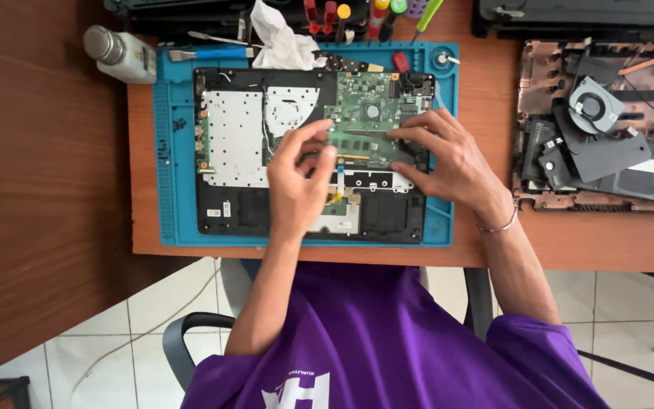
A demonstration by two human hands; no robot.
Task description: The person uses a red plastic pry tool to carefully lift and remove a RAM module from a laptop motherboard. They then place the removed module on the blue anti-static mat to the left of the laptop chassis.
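1. Nearest, at 6 o'clock: purple shirt (387, 341) and both forearms reaching up over the desk edge (342, 256); a thin bracelet (499, 225) sits on the right wrist.
2. Left hand (297, 185), centre of view: thumb and forefinger pinched together on the left end of the memory stick (359, 142). Right hand (448, 155) at 3 o'clock of it: fingers spread, tips pressed on the stick's right end.
3. Memory stick lies flat on the green circuit board (372, 102), in the upper right part of the opened laptop (240, 204), which rests on the blue mat (168, 167).
4. Judgement on handling: stick looks light, thin, stiff and fragile; hold by the short ends or bare edges, not the chips or contact row. Even pressure at both ends advisable; twisting could crack it or strain its slot.
5. Farther, 10 o'clock: white bottle (123, 54) with metal cap. 12 o'clock: crumpled tissue (281, 42), screwdrivers (357, 15).
6. At 2 o'clock: second dismantled laptop (569, 197) with its fan (596, 104) exposed.
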